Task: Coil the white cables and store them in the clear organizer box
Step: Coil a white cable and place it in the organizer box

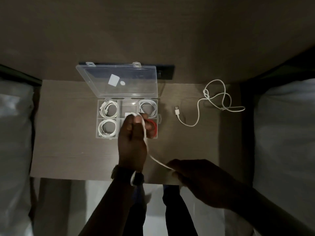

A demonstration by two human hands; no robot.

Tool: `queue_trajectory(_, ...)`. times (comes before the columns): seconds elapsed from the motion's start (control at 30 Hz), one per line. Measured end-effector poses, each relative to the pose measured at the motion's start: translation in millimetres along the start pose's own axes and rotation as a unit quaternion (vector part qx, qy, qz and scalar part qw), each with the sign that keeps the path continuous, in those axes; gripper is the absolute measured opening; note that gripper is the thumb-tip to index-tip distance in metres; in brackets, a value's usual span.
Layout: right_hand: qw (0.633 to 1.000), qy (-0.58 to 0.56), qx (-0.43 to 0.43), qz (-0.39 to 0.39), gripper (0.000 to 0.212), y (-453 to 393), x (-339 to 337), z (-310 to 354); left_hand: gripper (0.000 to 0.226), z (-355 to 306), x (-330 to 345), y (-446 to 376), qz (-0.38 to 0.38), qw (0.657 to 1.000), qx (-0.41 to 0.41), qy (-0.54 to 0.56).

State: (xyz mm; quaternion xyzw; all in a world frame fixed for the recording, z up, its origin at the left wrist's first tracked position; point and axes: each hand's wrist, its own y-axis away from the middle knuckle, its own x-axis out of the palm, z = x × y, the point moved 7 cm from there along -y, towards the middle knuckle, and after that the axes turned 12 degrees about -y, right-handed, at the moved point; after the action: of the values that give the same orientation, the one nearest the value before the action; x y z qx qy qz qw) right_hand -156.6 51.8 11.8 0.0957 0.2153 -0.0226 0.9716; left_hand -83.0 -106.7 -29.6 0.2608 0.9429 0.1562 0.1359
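Note:
A clear organizer box [158, 118] lies open on a small table, its lid [119, 80] tipped back. Coiled white cables fill the upper left [109, 109], lower left [107, 128] and upper right [148, 107] compartments. A red cable [153, 125] shows in the lower right one. My left hand [133, 138] is raised over the box's front, fingers closed around loops of a white cable [158, 161]. That cable runs down and right into my right hand [201, 181], which pinches it near the table's front edge. A second white cable [213, 103] lies loose and tangled on the table's right side.
The table [68, 133] stands between two beds with white bedding at left [15, 133] and right [286, 133]. A dark wall plate [167, 72] sits behind the box lid. A watch is on my left wrist.

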Motion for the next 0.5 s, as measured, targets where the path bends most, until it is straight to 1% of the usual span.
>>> queue_trajectory(0.03, 1.000, -0.004, 0.010, 0.004, 0.032, -1.4, -8.5, 0.8, 0.024, 0.2, 8.0, 7.0, 0.054, 0.990, 0.043, -0.123)
queue_trajectory(0.07, 1.000, 0.010, 0.015, -0.003, 0.031, -4.4, -21.0, -1.5, 0.023, 4.0, 20.8, 18.7, 0.131, 0.967, 0.069, -0.206)
queue_trajectory(0.1, 0.999, 0.033, 0.021, -0.029, 0.030, -9.7, -36.4, -4.9, 0.022, 9.5, 31.8, 33.3, 0.205, 0.947, 0.070, -0.238)
queue_trajectory(0.13, 0.996, 0.062, 0.030, -0.064, 0.029, -14.2, -53.6, -11.3, 0.024, 15.4, 40.2, 47.6, 0.262, 0.938, 0.040, -0.222)
queue_trajectory(0.17, 0.991, 0.070, 0.051, -0.098, 0.027, -18.2, -68.5, -21.0, 0.029, 19.7, 45.8, 59.6, 0.295, 0.940, -0.015, -0.169)
queue_trajectory(0.2, 0.988, 0.053, 0.080, -0.123, 0.024, -22.1, -79.2, -30.6, 0.034, 21.9, 49.3, 67.4, 0.303, 0.945, -0.087, -0.089)
queue_trajectory(0.23, 0.984, 0.018, 0.104, -0.142, 0.025, -24.7, -81.5, -38.7, 0.038, 20.6, 52.9, 72.0, 0.298, 0.941, -0.158, 0.008)
queue_trajectory(0.27, 0.980, -0.024, 0.117, -0.159, 0.026, -25.6, -76.1, -45.6, 0.040, 15.6, 56.0, 73.6, 0.289, 0.927, -0.211, 0.114)
queue_trajectory(0.3, 0.974, -0.068, 0.136, -0.167, 0.025, -25.5, -64.6, -50.3, 0.040, 7.9, 59.1, 71.5, 0.277, 0.906, -0.239, 0.214)
queue_trajectory(0.37, 0.967, -0.135, 0.167, -0.136, 0.017, -24.4, -27.1, -53.9, 0.038, -8.7, 57.3, 55.9, 0.236, 0.873, -0.226, 0.362)
queue_trajectory(0.43, 0.967, -0.156, 0.184, -0.088, 0.023, -21.0, 8.4, -45.4, 0.036, -18.4, 48.7, 37.8, 0.176, 0.863, -0.190, 0.433)
queue_trajectory(0.47, 0.966, -0.169, 0.181, -0.074, 0.024, -20.0, 18.3, -37.5, 0.034, -17.3, 44.2, 30.8, 0.137, 0.872, -0.180, 0.434)
queue_trajectory(0.5, 0.963, -0.188, 0.181, -0.061, 0.021, -19.1, 23.8, -30.1, 0.031, -13.4, 39.9, 27.3, 0.098, 0.889, -0.176, 0.411)
